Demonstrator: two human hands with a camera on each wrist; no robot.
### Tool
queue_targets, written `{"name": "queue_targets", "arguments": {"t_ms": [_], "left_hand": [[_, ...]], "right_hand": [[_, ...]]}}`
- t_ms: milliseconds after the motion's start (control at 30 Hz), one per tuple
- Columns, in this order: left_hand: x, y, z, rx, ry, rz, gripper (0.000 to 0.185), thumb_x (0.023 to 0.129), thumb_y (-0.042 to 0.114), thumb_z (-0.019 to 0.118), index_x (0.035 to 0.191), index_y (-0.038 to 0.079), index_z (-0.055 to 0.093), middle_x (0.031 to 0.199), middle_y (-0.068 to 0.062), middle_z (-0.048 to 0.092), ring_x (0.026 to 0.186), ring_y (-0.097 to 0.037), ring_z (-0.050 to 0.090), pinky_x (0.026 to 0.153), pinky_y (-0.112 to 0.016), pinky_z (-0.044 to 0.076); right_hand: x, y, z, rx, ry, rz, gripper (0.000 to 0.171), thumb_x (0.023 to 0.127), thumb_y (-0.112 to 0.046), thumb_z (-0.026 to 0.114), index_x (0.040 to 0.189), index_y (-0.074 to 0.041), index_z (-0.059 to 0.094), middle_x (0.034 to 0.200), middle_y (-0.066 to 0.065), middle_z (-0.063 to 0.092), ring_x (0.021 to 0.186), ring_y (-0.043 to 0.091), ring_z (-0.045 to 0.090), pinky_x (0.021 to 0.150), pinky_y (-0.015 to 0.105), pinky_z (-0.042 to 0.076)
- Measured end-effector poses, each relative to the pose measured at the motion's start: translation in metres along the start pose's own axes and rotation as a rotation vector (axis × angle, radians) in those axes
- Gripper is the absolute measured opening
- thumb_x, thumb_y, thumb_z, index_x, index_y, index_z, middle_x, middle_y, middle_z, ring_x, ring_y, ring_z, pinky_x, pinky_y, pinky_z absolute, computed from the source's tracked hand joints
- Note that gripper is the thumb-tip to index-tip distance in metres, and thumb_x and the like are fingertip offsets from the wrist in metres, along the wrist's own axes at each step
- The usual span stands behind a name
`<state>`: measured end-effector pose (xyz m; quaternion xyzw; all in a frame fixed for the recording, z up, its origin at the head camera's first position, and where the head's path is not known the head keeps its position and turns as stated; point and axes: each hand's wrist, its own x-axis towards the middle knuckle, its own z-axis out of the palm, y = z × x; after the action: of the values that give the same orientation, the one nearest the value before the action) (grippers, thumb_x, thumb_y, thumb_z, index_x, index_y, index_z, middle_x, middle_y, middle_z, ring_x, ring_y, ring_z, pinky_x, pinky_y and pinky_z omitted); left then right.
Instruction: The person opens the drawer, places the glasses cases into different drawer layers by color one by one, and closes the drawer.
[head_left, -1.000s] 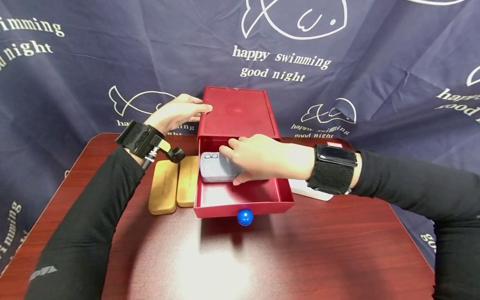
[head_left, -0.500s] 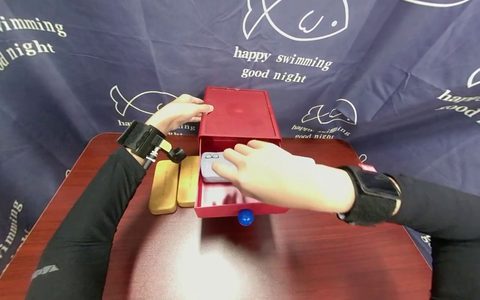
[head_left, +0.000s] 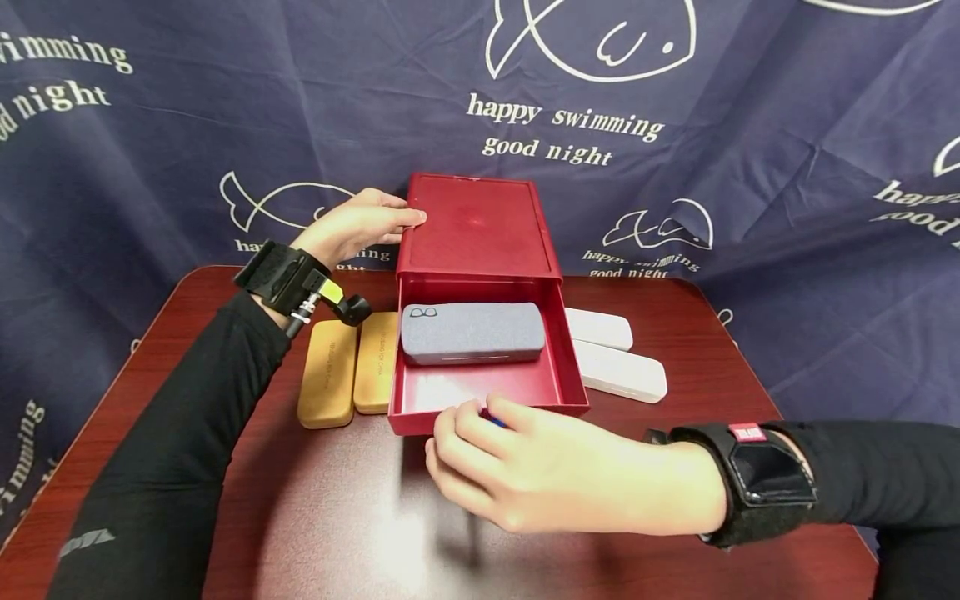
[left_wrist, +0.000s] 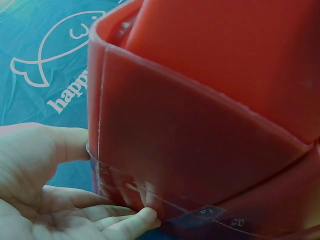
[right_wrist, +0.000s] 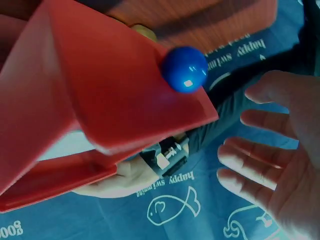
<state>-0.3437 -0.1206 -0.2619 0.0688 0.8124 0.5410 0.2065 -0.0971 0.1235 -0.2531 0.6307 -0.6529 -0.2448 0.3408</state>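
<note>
Head view: a red box (head_left: 477,225) stands at the far middle of a dark red table (head_left: 600,517), with its drawer (head_left: 558,379) pulled out toward the near edge. A grey case (head_left: 472,332) lies across the far part of the drawer floor. The left hand (head_left: 356,225) rests against the box's far left corner, fingers fairly straight along the top edge, holding nothing. The right hand (head_left: 525,475) hangs just near of the drawer front, fingers loosely spread and lightly bent, holding nothing; it hides most of the blue knob (head_left: 495,422). Two tan cases (head_left: 348,371) lie side by side just left of the drawer. Two white cases (head_left: 611,358) lie just right of it. A navy cloth (head_left: 750,125) with fish prints hangs behind.

Left wrist view: the box (left_wrist: 200,125) fills the frame. The left hand (left_wrist: 45,195) lies open at its lower corner, fingertips touching the wall.

Right wrist view: the knob (right_wrist: 184,69) sits on the drawer front (right_wrist: 110,85). The right hand (right_wrist: 280,165) is spread wide, near the knob but apart from it.
</note>
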Motion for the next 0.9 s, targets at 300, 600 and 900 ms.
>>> {"name": "queue_targets", "arguments": {"t_ms": [300, 600, 900], "left_hand": [[-0.002, 0.000, 0.001, 0.011, -0.012, 0.009, 0.062, 0.104, 0.024, 0.053, 0.155, -0.007, 0.032, 0.158, -0.019, 0.042, 0.145, -0.027, 0.043, 0.124, -0.037, 0.034], [0.000, 0.000, 0.002, -0.014, 0.008, -0.009, 0.061, 0.105, 0.023, 0.053, 0.155, -0.006, 0.033, 0.156, -0.019, 0.043, 0.144, -0.027, 0.045, 0.123, -0.036, 0.036], [0.000, -0.001, 0.002, -0.009, 0.001, 0.002, 0.061, 0.105, 0.023, 0.053, 0.155, -0.006, 0.033, 0.156, -0.018, 0.043, 0.144, -0.025, 0.044, 0.123, -0.036, 0.035]], "right_hand": [[-0.010, -0.019, 0.017, -0.173, -0.053, -0.118, 0.027, 0.091, -0.015, 0.049, 0.110, -0.006, 0.064, 0.106, 0.013, 0.063, 0.086, 0.027, 0.061, 0.073, 0.035, 0.054], [-0.016, -0.025, 0.033, -0.221, -0.136, -0.141, 0.025, 0.084, -0.011, 0.055, 0.108, -0.007, 0.063, 0.105, 0.006, 0.060, 0.083, 0.020, 0.053, 0.060, 0.027, 0.045], [-0.016, -0.029, 0.039, -0.214, -0.136, -0.084, 0.020, 0.082, -0.011, 0.057, 0.101, -0.010, 0.063, 0.102, 0.004, 0.058, 0.074, 0.020, 0.051, 0.052, 0.027, 0.041]]}}
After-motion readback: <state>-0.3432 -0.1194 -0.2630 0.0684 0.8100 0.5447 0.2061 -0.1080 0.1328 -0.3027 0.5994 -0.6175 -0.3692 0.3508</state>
